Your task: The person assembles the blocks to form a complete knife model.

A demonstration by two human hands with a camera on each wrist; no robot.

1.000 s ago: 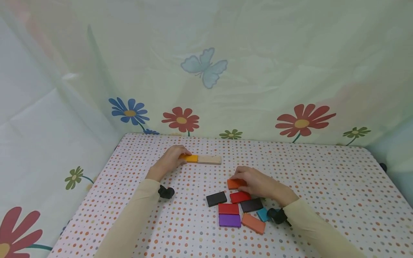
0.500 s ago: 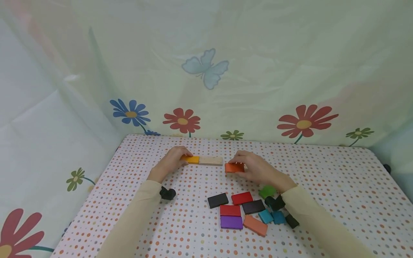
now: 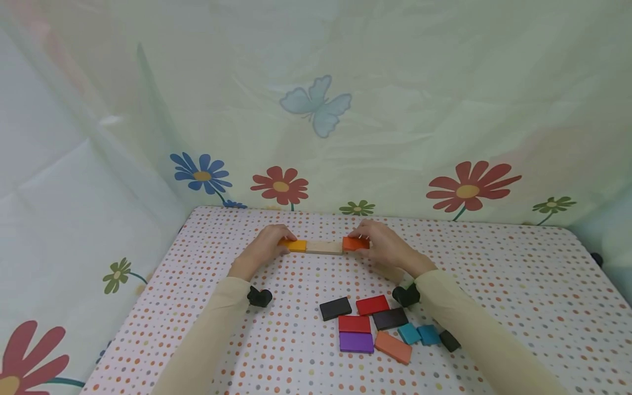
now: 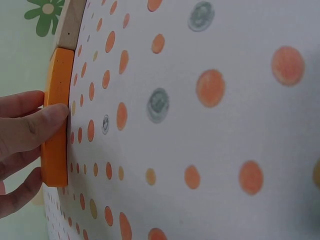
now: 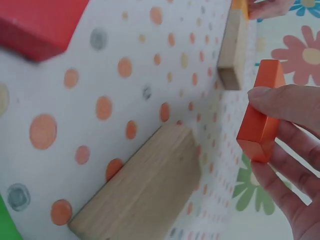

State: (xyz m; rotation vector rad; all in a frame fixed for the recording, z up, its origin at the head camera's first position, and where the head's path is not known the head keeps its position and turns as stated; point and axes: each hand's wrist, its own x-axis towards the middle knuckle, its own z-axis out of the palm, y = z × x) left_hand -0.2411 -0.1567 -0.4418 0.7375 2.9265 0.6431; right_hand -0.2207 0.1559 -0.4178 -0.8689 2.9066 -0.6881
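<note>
In the head view my left hand (image 3: 260,251) grips a yellow-orange block (image 3: 296,246) lying on the table. Its thumb presses the block's near long side in the left wrist view. End to end with that block lies a plain wooden block (image 3: 323,248). My right hand (image 3: 387,245) pinches an orange block (image 3: 351,244) between thumb and fingers, close by the plain block's right end. Seen from the right wrist, this orange block (image 5: 260,120) is slightly tilted. A second plain wooden block (image 5: 145,190) rests on the table below the right hand.
Nearer me lie two red blocks (image 3: 354,323), black blocks (image 3: 336,308), a purple block (image 3: 356,342), a salmon block (image 3: 393,347) and small blue blocks (image 3: 408,333). A green block (image 5: 6,225) peeks in beside the right wrist. Behind the dotted table (image 3: 276,329) hangs a flowered curtain (image 3: 385,137).
My right hand has carried the orange block up from the loose blocks to the plain wooden block's right end. The left hand keeps its hold on the yellow-orange block.
</note>
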